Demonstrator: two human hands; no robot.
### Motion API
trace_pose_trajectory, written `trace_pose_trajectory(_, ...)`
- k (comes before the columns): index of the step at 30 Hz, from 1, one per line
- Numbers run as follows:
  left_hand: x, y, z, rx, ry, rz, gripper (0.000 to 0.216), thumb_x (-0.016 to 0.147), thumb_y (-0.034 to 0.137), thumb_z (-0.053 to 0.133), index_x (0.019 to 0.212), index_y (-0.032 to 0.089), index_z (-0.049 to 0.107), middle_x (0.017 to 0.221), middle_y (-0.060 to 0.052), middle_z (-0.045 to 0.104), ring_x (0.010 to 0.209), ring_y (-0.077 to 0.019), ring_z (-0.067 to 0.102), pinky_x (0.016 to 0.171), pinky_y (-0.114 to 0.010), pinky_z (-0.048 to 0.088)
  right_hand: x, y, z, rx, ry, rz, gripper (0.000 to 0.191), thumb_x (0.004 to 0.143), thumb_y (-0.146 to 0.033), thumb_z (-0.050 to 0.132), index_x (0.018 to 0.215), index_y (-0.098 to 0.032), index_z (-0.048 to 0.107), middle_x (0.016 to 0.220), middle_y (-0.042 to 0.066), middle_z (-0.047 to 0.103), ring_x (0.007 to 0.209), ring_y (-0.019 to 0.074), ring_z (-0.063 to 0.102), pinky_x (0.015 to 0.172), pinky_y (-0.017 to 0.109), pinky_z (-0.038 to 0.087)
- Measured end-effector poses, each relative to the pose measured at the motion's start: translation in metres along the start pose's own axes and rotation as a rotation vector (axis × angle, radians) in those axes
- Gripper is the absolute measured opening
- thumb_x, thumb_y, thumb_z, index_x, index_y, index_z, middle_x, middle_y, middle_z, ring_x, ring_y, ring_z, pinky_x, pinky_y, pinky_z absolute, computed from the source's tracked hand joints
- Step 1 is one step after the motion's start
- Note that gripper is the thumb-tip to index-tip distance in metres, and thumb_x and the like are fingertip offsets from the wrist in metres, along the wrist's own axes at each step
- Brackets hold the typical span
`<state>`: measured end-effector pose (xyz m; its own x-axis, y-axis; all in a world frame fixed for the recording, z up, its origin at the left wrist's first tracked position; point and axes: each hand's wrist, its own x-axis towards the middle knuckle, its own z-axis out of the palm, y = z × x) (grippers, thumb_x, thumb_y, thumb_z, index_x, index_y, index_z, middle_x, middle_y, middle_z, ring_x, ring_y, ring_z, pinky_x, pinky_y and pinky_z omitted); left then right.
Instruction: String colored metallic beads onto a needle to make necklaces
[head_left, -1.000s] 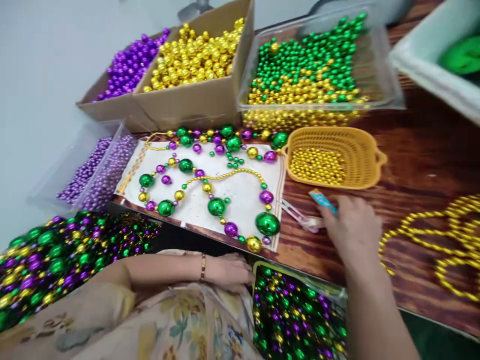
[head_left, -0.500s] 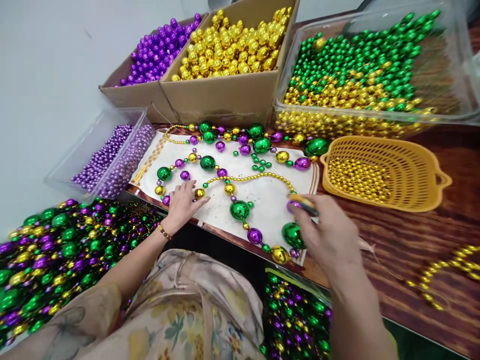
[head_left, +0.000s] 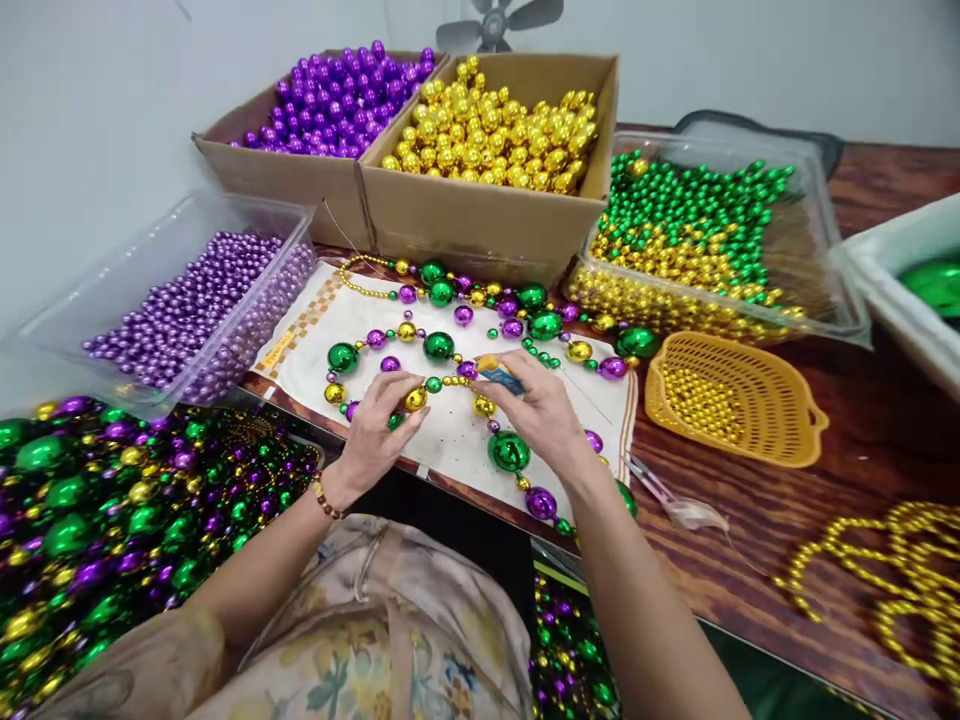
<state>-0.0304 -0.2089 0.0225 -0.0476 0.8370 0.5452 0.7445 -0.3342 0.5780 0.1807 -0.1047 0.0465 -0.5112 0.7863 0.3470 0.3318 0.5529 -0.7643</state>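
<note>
beyond the near left corner of the tabletop point(head_left: 750, 560) lay a heap of strung beads point(head_left: 67, 540); below its near edge, more beads point(head_left: 562, 640) showed.

over the near edge, the left hand point(head_left: 379, 430) pinched a bead strand point(head_left: 509, 451) between thumb and forefinger at a gold bead point(head_left: 415, 398). the right hand point(head_left: 544, 405), fingers curled, gripped a small yellow and blue tube point(head_left: 499, 373), as it seemed, just beside the strand's row of small gold beads. the strand curved over a white cloth point(head_left: 450, 450) along the near edge. most of it looked strung already; whether its ends were joined could not be told, hidden as they were by the hands. loose purple point(head_left: 389, 364) and green beads point(head_left: 540, 352) on the cloth seemed left over or unstrung.

towards the near right corner lay gold chains point(head_left: 916, 518) and, nearer the cloth, a slim pink tool point(head_left: 651, 478).

farther off, a second strand point(head_left: 546, 325) crossed the cloth's far side, looking largely strung too. behind stood a yellow basket point(head_left: 772, 410), and by the far edge a cardboard box point(head_left: 480, 225) of gold beads.
</note>
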Motion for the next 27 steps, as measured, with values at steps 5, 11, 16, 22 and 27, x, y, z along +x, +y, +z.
trace_pose_trajectory(5,0.005,-0.003,-0.01,-0.275,0.079,0.02,0.031,0.095,0.024,0.063,0.126,0.025,0.062,0.123,-0.009,0.065,0.117,-0.0204,0.061,0.102,-0.039,0.051,0.0,-0.022,0.011,0.189,-0.128,0.069,0.015,0.09,-0.034,0.066,0.084,-0.021,0.064,0.078,0.0,0.059,0.073,0.0158,0.056,0.069,0.029,0.044)
trace_pose_trajectory(11,0.003,-0.001,-0.018,-0.69,0.044,-0.177,0.028,0.094,0.028,0.064,0.122,0.025,0.067,0.122,-0.009,0.064,0.113,-0.0203,0.062,0.097,-0.034,0.054,-0.011,-0.043,0.025,0.352,-0.247,0.183,0.021,0.089,-0.041,0.067,0.087,-0.021,0.062,0.08,0.0,0.056,0.068,0.0138,0.055,0.059,0.026,0.045)
trace_pose_trajectory(16,-0.006,-0.013,-0.018,-0.855,0.059,-0.307,0.03,0.09,0.035,0.069,0.119,0.025,0.069,0.124,-0.008,0.065,0.114,-0.0224,0.063,0.099,-0.037,0.053,0.001,-0.048,0.021,0.358,-0.183,0.162,0.021,0.089,-0.041,0.062,0.096,-0.021,0.063,0.079,0.0,0.057,0.069,0.0142,0.052,0.063,0.027,0.044)
trace_pose_trajectory(22,-0.008,-0.023,-0.017,-0.948,0.069,-0.378,0.033,0.087,0.036,0.073,0.118,0.024,0.071,0.124,-0.008,0.068,0.11,-0.0204,0.064,0.095,-0.032,0.053,0.023,-0.061,0.024,0.244,-0.368,0.059,0.027,0.093,-0.045,0.054,0.082,-0.021,0.059,0.076,0.0,0.056,0.071,0.0142,0.049,0.067,0.027,0.039)
trace_pose_trajectory(27,-0.006,-0.026,-0.017,-1.056,0.076,-0.448,0.035,0.087,0.037,0.073,0.119,0.024,0.072,0.123,-0.007,0.071,0.105,-0.0186,0.068,0.093,-0.03,0.054,0.038,-0.06,0.034,0.18,-0.383,0.095,0.052,0.096,-0.062,0.037,0.071,-0.02,0.055,0.061,-0.003,0.043,0.059,0.0128,0.039,0.058,0.026,0.031)
